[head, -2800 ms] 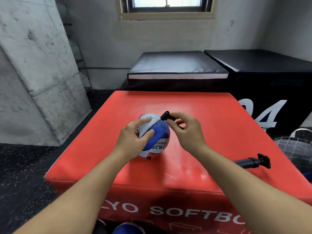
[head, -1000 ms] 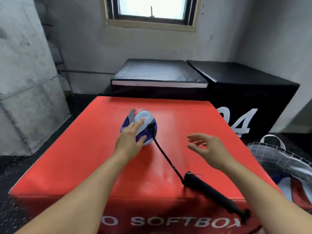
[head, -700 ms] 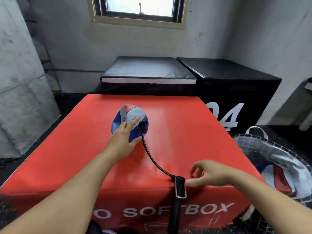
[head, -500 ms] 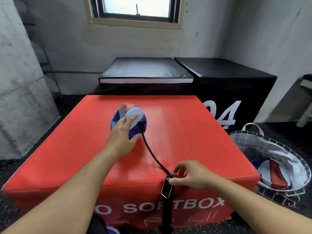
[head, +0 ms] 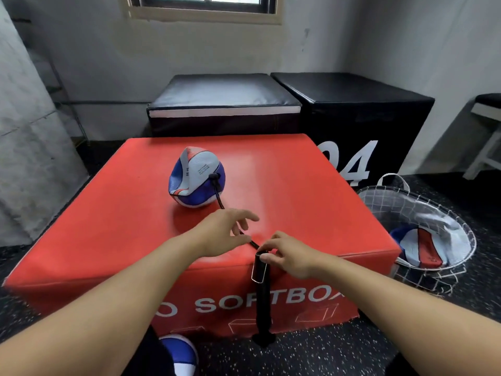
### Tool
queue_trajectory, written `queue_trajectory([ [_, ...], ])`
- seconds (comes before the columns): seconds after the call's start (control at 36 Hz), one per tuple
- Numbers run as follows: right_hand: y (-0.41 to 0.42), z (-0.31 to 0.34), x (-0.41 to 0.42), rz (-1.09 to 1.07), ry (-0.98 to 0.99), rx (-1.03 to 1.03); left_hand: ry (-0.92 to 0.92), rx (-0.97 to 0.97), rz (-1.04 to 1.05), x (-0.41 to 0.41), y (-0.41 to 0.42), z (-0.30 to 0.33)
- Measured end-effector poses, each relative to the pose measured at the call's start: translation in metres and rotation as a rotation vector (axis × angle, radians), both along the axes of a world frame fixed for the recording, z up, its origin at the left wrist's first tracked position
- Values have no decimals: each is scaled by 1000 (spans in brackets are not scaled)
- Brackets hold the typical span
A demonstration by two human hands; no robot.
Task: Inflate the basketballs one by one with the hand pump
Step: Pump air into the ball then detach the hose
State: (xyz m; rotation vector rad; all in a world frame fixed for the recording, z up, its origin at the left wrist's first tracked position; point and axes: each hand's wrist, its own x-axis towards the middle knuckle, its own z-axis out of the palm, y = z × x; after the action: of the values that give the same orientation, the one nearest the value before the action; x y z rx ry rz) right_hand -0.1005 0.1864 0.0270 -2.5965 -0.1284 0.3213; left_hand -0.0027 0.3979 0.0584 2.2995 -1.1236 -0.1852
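While the squashed basketball (head: 195, 180) sits on the red soft box (head: 311, 202) at about 11 o'clock from the hands, the right hand (head: 287, 255) pinches the top of the hand pump (head: 261, 291). The pump hangs straight down toward 6 o'clock off the box edge. The left hand (head: 225, 232) is spread and empty, maybe just touching the hose (head: 218, 198).

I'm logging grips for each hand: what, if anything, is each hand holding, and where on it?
The right hand pinches the hand pump at its top end, where the hose joins. The left hand holds nothing.
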Motion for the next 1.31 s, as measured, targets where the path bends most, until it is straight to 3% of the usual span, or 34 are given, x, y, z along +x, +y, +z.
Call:
queue_trajectory([
  [0.22,-6,24,4,-90,-125,110,167,87,-54,-17,-8,1],
  [0.56,0,58,17,-301,-396,593,169,-363,89,-12,-31,11],
  [0.72,0,50,20,-353,-257,760,273,-507,140,-1,-32,15],
  [0.94,7,30,15,-221,42,663,366,-700,175,3,-31,27],
  [1.31,-1,22,22,-103,150,568,218,-619,175,14,-22,22],
])
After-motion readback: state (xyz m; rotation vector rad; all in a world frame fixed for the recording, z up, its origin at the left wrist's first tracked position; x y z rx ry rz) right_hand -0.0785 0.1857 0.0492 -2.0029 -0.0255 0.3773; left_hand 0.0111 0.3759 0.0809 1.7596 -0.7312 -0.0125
